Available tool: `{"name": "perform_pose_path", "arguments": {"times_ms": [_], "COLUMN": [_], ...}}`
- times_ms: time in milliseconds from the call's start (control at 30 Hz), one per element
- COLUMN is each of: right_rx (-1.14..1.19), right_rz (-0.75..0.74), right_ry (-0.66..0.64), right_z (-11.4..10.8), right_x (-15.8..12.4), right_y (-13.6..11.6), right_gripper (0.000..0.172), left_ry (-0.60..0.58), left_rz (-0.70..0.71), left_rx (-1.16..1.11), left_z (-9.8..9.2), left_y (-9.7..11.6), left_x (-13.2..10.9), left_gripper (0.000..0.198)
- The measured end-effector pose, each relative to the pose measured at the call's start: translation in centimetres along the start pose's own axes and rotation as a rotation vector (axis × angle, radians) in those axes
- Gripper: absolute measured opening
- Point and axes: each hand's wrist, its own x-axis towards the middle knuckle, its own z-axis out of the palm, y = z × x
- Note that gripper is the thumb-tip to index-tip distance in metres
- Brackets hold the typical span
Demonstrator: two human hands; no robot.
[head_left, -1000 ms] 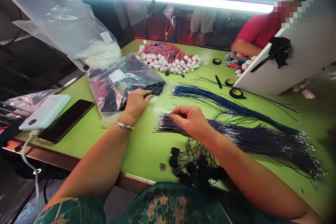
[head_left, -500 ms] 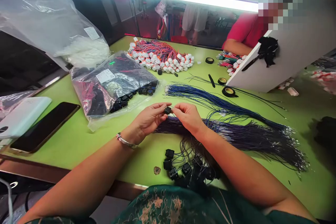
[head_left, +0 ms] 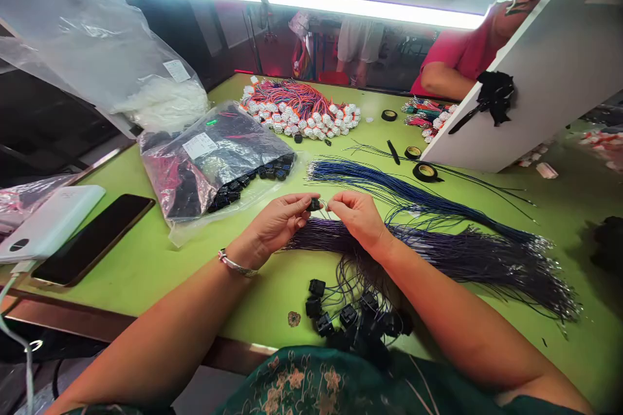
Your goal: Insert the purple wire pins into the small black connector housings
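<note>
Between the thumb and fingers of my left hand [head_left: 277, 220] is a small black connector [head_left: 314, 205]. My right hand [head_left: 357, 217], just to its right, is pinched on a thin wire [head_left: 328, 205] whose end is too small to make out. A short gap separates the right fingertips from the connector. Under and beyond my hands lies a bundle of dark purple wires [head_left: 438, 249], with a blue wire bundle [head_left: 389, 181] behind it. Nearer my body, several black connectors with wires attached [head_left: 348, 315] lie in a pile.
A clear bag of black connectors [head_left: 219, 162] lies left of centre. Behind it are white-connector harnesses [head_left: 306, 110]. A phone [head_left: 95, 240] and a white power bank [head_left: 53, 220] lie at the left. Tape rolls [head_left: 426, 172] sit near a white partition [head_left: 506, 104]; a co-worker's arm [head_left: 448, 78] is behind it.
My right hand has drawn a little away to the right from the connector, opening a small gap. My left hand keeps its hold on the connector. The whole view has shifted slightly.
</note>
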Motion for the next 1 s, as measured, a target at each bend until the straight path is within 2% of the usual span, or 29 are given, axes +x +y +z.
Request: {"name": "perform_pose_path", "arguments": {"times_ms": [100,200,367,533,800,1000], "right_rx": [0.017,-0.001,0.082,0.177,0.209,0.217], "right_rz": [0.013,-0.002,0.058,0.08,0.214,0.298], "right_ry": [-0.05,-0.045,-0.039,-0.047,-0.017,-0.072], "right_z": [0.32,0.5,0.45,0.45,0.17,0.02], "right_x": [-0.36,-0.53,-0.19,0.04,-0.09,-0.09], "right_y": [-0.05,0.02,0.33,0.47,0.32,0.12], "right_gripper": [0.023,0.025,0.023,0.022,0.018,0.018], "left_ry": [0.017,0.02,-0.046,-0.092,-0.01,0.038], "left_rz": [0.007,-0.008,-0.071,-0.114,-0.037,-0.013], "left_rx": [-0.024,-0.029,0.001,0.058,0.021,0.012], "left_z": [0.03,0.16,0.0,-0.18,-0.08,-0.22], "left_y": [0.14,0.09,-0.28,-0.27,-0.13,-0.27], "left_x": [-0.01,-0.03,0.19,0.22,0.06,0.26], "left_gripper": [0.021,0.022,0.016,0.018,0.022,0.02]}}
